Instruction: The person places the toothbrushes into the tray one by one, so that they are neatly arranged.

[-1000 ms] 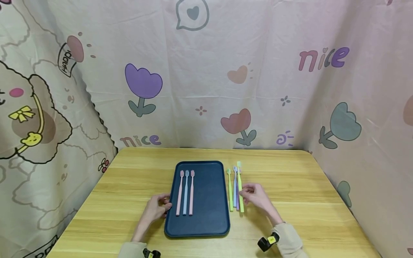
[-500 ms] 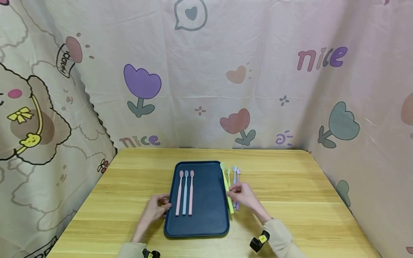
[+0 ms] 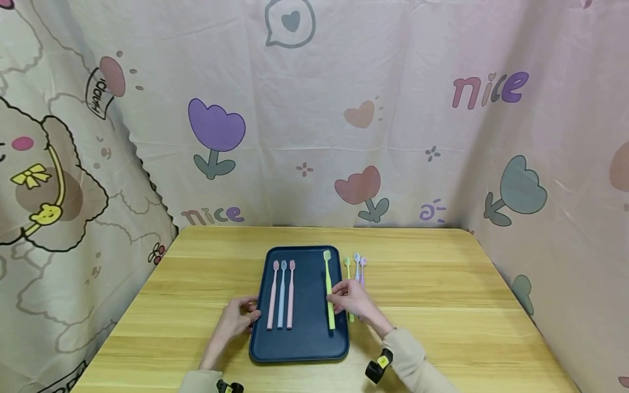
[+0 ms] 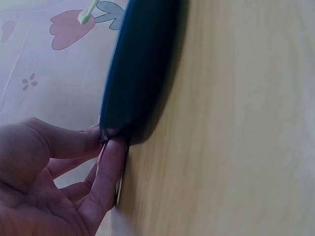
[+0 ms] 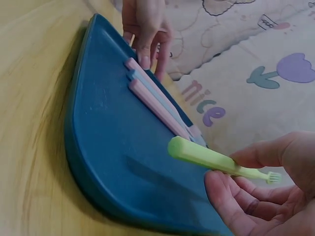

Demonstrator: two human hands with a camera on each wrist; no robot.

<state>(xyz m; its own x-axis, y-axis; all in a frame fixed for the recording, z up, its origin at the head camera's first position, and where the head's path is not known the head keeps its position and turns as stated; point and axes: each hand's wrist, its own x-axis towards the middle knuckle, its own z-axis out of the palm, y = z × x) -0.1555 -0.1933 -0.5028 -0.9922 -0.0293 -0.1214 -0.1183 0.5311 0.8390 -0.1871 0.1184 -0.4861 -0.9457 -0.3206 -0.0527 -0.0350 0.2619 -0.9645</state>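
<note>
A dark blue tray [image 3: 309, 344] lies on the table, two pink toothbrushes [image 3: 290, 295] and a blue toothbrush [image 3: 281, 297] side by side on its left half. My left hand [image 3: 238, 316] grips the tray's left rim, thumb on top and a finger at the side in the left wrist view. Between thumb and fingers, my right hand [image 3: 351, 297] pinches a yellow-green toothbrush [image 5: 204, 156] by its handle. It is held over the tray's right side, and its shadow falls on the tray in the right wrist view.
Just right of the tray lie a green toothbrush [image 3: 348, 263], a light blue toothbrush [image 3: 357, 262] and a purple toothbrush [image 3: 363, 266], partly hidden by my right hand. The wooden table [image 3: 422, 273] meets a patterned curtain [image 3: 295, 109] behind it.
My right hand has carried the yellow-green toothbrush left, from among the toothbrushes beside the tray to over the tray's right side. The left hand stays at the rim.
</note>
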